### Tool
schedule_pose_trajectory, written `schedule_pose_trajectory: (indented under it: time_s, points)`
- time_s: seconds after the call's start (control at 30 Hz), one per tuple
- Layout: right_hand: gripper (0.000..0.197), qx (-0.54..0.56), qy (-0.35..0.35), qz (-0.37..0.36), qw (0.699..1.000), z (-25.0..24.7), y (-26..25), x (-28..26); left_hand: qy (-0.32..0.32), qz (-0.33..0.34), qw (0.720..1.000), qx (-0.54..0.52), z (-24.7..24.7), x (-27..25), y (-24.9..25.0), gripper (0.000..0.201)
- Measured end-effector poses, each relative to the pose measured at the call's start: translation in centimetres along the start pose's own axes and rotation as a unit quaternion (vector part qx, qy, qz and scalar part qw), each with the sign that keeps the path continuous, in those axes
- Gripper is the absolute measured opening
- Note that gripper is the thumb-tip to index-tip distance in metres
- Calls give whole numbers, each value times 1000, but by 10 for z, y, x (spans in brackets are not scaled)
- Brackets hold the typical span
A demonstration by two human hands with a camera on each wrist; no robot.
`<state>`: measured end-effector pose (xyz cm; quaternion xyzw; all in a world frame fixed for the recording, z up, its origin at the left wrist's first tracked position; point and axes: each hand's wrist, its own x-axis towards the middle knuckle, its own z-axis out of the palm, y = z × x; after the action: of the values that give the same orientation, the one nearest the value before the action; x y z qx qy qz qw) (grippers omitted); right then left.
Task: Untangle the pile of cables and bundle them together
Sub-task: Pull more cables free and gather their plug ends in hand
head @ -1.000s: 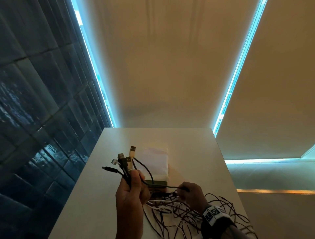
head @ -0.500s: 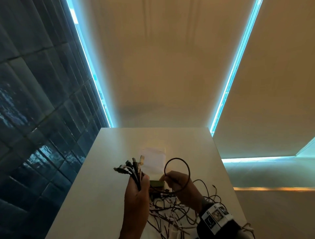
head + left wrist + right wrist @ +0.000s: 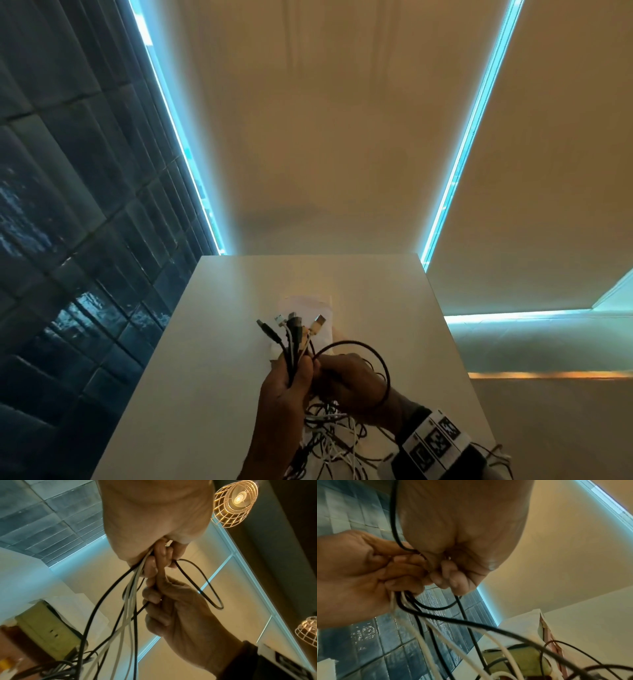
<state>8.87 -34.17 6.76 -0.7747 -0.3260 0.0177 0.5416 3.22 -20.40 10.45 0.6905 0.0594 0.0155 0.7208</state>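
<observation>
1. Nearest the camera, the loose tangle of thin black and white cables [image 3: 329, 442] lies on the pale flat desk [image 3: 205, 377], its strands rising into both hands.
2. The right hand [image 3: 356, 383], wearing a black wrist strap with printed markers [image 3: 435, 442], pinches a round loop of black cable [image 3: 373, 356] against the other fist. Judging by the grip, it is feeding this strand into the gathered bunch.
3. The left hand [image 3: 287, 380] is closed around a bunch of black and white cable ends [image 3: 294, 332], plugs fanned upward. Held upright like this, the freed ends stay sorted while the tails hang clear of the knot.
4. Beyond the hands, a white paper sheet [image 3: 305, 301] lies on the desk; the left wrist view shows an olive-green box [image 3: 48, 628] beneath the strands.
5. Against half a second ago, the loop has dropped lower and swung toward the right wrist, the two hands have closed together until they touch, and the plug fan sits more central.
</observation>
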Motion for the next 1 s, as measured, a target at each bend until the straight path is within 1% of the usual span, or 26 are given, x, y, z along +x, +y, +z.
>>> schedule_pose_trajectory:
  time_s: [0.03,0.07,0.13,0.2,0.27,0.37,0.43,0.5,0.53,0.57,0.67,0.73,0.83,0.93,1.0]
  points:
    - [31,4,0,8,1000,1,-1,0,2,-3,1000,-13,0,0,2,23]
    - [29,8,-7,16,1000,1,-1,-1,5,-4,1000,-27,-1,0,4,20]
    - [21,6,-37,35,999,2,1,-3,17,0,999,-50,-2,-3,10,19]
    - [11,-9,-49,59,997,2,15,-11,33,5,997,-68,-2,-6,19,27]
    - [26,-50,-34,95,994,2,34,-22,41,16,995,-95,-2,-9,28,34]
    - [25,-108,-13,135,985,2,63,-34,32,20,991,-132,-4,-12,37,33]
    - [26,-130,-19,152,980,2,71,-38,21,21,989,-142,-4,-15,40,32]
    - [37,-152,-14,159,975,4,79,-43,18,30,988,-151,-6,-18,44,34]
    - [36,-160,-11,166,973,4,84,-46,19,38,987,-158,-6,-19,45,34]
    - [30,-168,-10,182,969,4,87,-49,22,46,985,-165,-7,-20,48,34]
    - [15,-161,0,194,968,5,94,-56,28,61,982,-178,-8,-24,51,33]
    - [7,-152,5,205,967,5,96,-56,37,55,981,-183,-9,-25,51,32]
    - [15,-102,21,254,962,3,95,-56,50,53,984,-160,-11,-23,49,31]
    - [20,-77,55,274,957,1,87,-49,67,50,987,-136,-15,-18,45,31]
    - [26,-51,94,285,952,2,81,-41,71,35,990,-119,-13,-16,40,32]
